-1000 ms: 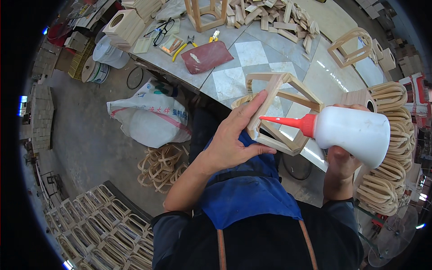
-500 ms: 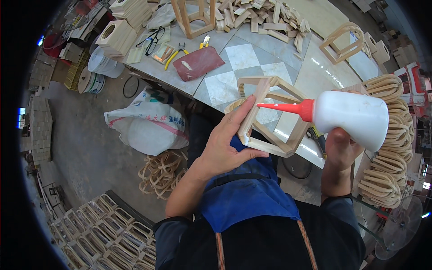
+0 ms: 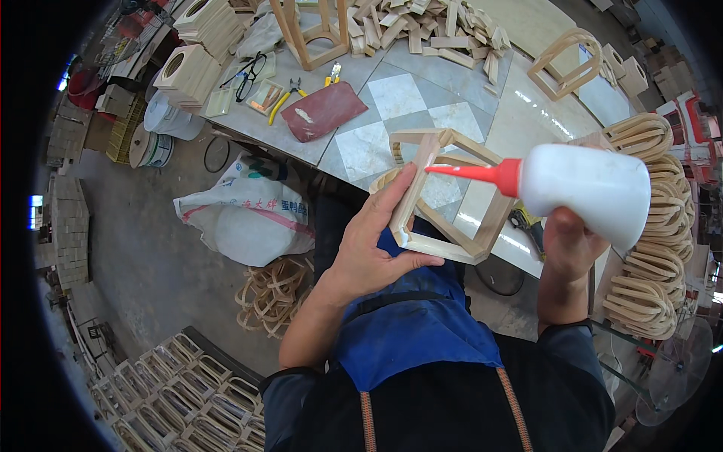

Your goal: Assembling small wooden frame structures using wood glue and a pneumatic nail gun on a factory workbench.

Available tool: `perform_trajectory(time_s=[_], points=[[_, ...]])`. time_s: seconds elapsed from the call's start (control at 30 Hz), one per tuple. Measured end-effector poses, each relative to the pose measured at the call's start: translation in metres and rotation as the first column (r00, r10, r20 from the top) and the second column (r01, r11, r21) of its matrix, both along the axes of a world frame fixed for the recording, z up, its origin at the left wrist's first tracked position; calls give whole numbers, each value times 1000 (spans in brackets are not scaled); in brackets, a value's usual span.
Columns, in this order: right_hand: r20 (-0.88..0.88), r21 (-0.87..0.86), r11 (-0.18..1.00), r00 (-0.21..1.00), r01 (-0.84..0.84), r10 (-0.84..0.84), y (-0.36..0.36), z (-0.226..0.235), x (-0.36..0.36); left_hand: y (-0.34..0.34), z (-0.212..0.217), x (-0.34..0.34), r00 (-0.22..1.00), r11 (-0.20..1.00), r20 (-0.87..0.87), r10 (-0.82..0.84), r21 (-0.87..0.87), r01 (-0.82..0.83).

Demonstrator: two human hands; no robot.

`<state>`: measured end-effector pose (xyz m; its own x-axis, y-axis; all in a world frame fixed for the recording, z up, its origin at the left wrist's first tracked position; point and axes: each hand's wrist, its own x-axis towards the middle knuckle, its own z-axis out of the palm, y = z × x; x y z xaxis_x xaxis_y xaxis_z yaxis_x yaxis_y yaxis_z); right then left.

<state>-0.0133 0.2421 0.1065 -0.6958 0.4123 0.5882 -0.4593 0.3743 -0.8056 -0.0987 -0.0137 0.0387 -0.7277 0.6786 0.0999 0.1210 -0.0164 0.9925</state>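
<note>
Left hand (image 3: 369,245) grips wooden frame (image 3: 444,200) — right hand (image 3: 568,245) holds glue bottle (image 3: 584,192), nozzle seemingly touching it.

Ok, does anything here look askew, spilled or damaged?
Nothing stands out. The left hand grips the pale wooden frame firmly, and the right hand holds the white squeeze bottle with red nozzle tip at the frame's edge. No glue spill shows.

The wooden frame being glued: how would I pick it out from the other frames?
Start at the tiled worktable. At its near edge, the left hand grips one open wooden frame. It alone has the glue bottle nozzle at it.
</note>
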Motion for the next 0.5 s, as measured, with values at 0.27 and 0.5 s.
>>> perform_trajectory(time_s=[0.27, 0.5], points=[[232, 290, 905, 940, -312, 250, -6, 30, 12, 6, -6, -2, 985, 994, -167, 44, 107, -26], [215, 144, 984, 974, -106, 74, -12, 27, 15, 5, -4, -1, 993, 997, -112, 22, 74, -13]])
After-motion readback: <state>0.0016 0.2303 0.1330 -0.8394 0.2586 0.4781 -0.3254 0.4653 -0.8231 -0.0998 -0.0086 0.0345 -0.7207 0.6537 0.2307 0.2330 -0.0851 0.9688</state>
